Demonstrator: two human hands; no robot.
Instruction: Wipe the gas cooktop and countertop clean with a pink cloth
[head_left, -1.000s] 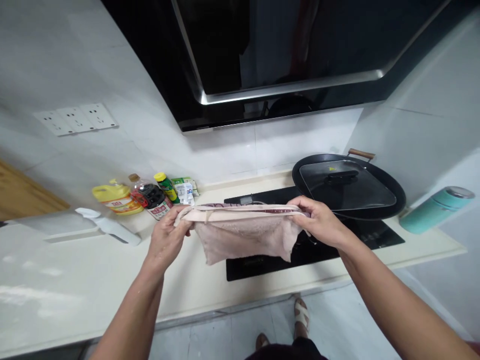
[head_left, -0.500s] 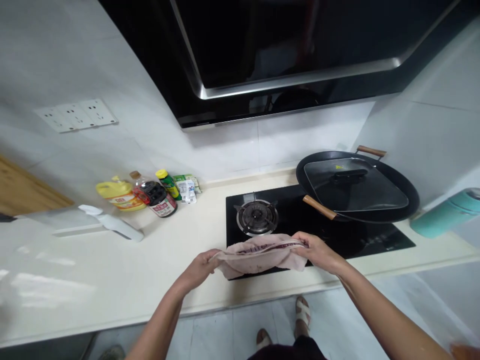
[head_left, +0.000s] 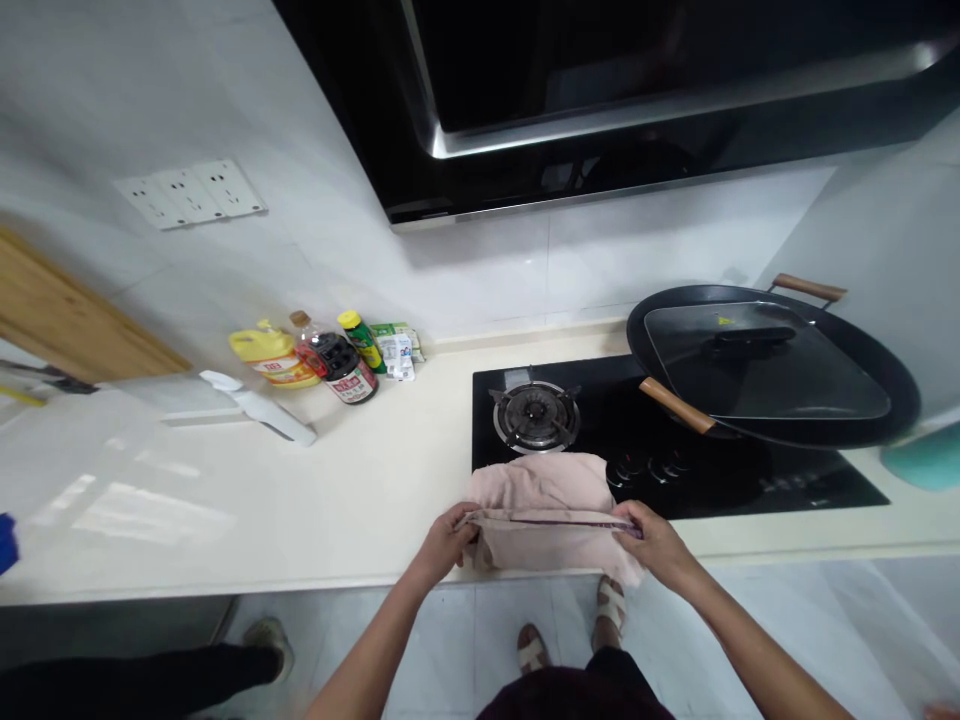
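Note:
A pale pink cloth [head_left: 551,485] is stretched between my two hands at the front edge of the black gas hob [head_left: 750,480]. My left hand [head_left: 448,543] pinches its left end, and my right hand [head_left: 654,543] grips the right end, where a purple bit of print shows. The cloth's far part lies folded over the hob's front left corner, while the near part hangs by the counter edge. Just behind the cloth is the bare burner [head_left: 535,412]. To the right, a wide black wok [head_left: 885,400] with wooden handles carries a glass lid [head_left: 765,375].
Against the wall stand a yellow jug [head_left: 274,355], a dark sauce bottle [head_left: 341,365], a yellow-capped green bottle [head_left: 362,343] and small packets [head_left: 400,352]. A white spray bottle [head_left: 259,408] lies left. The range hood [head_left: 637,150] hangs above. Another person's leg [head_left: 150,680] shows lower left.
Both hands have drawn the cloth toward me, to the counter's front edge, and its far part now lies spread on the hob. The camera view has shifted; another person's leg has come into view.

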